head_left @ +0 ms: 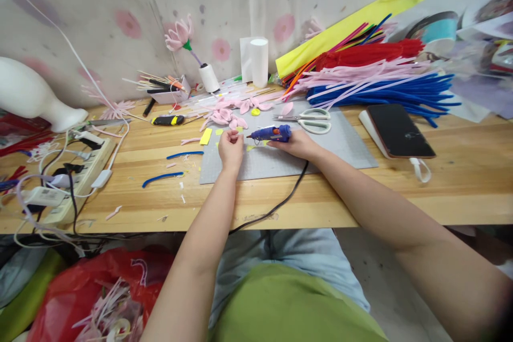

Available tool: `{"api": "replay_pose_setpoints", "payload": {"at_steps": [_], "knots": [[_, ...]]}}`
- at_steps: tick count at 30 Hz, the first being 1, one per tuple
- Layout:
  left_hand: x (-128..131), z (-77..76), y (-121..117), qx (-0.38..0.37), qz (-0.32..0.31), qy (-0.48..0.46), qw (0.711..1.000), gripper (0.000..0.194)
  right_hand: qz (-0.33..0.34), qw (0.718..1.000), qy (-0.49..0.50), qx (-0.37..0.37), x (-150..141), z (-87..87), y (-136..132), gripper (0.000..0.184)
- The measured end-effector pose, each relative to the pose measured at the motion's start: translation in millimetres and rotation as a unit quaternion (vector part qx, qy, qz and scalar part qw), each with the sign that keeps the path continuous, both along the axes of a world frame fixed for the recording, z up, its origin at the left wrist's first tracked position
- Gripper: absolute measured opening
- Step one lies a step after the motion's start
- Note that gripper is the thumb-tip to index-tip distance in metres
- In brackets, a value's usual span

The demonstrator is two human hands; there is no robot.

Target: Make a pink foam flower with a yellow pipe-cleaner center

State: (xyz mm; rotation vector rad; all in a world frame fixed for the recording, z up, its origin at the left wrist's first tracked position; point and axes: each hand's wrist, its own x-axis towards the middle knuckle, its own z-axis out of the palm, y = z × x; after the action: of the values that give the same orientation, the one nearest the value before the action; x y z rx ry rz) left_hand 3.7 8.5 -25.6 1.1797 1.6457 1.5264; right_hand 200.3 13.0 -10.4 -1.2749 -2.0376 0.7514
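My right hand (297, 144) is wrapped round a blue hot glue gun (276, 133), its nozzle pointing left. Close to that nozzle, my left hand (231, 148) has its fingers pinched together; whatever is between them is too small to make out. Both hands are over a grey cutting mat (344, 144). Small yellow pieces lie on the mat around the hands. Behind them sit pink fuzzy petals (223, 116), a round yellow piece (255, 112) and scissors (315, 121) with pale handles. A black cord (276, 209) runs from the glue gun over the table's front edge.
Bundles of blue (377, 93), pink and red pipe cleaners lie at the back right. A phone (398, 127) rests on a stand at right. A pink flower (180, 35) stands in a white holder. A crowded power strip (84, 181) and a utility knife (168, 120) are at left.
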Motion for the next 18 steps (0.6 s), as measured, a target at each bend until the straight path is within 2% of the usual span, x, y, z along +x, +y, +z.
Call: {"api": "replay_pose_setpoints", "payload": {"at_steps": [13, 18], "knots": [[0.2, 1.6, 0.3, -0.001, 0.003, -0.015, 1.0, 0.015, -0.008, 1.0, -0.01, -0.014, 1.4, -0.1, 0.2, 0.039], [0.7, 1.5, 0.6, -0.005, 0.003, -0.019, 1.0, 0.015, -0.001, 1.0, 0.006, 0.002, 1.7, -2.1, 1.2, 0.038]]}}
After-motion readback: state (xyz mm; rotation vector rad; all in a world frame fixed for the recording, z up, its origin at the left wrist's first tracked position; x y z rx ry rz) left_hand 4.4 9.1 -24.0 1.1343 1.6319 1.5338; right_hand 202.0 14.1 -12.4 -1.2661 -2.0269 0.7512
